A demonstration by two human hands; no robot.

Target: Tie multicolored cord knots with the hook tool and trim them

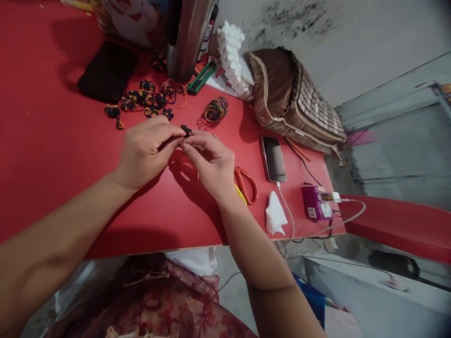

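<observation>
Head view: a small dark yarn piece [186,130] pinched between the fingertips of the left hand [150,149] and right hand [211,162].
The piece pokes out just beyond the meeting fingertips, which cover its lower part, so its full shape is hard to make out; the right forearm partly hides the orange-handled scissors [254,191], and a metal container [190,42] is cut off above. Under the hands spreads a red tabletop [38,150], with a stained pale wall [317,42] behind.

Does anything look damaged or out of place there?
Yes: the pale wall behind the red table has dark, blotchy patches, as if stained or peeling. Loose strands trail from the yarn ball; nothing looks spilled.
</observation>
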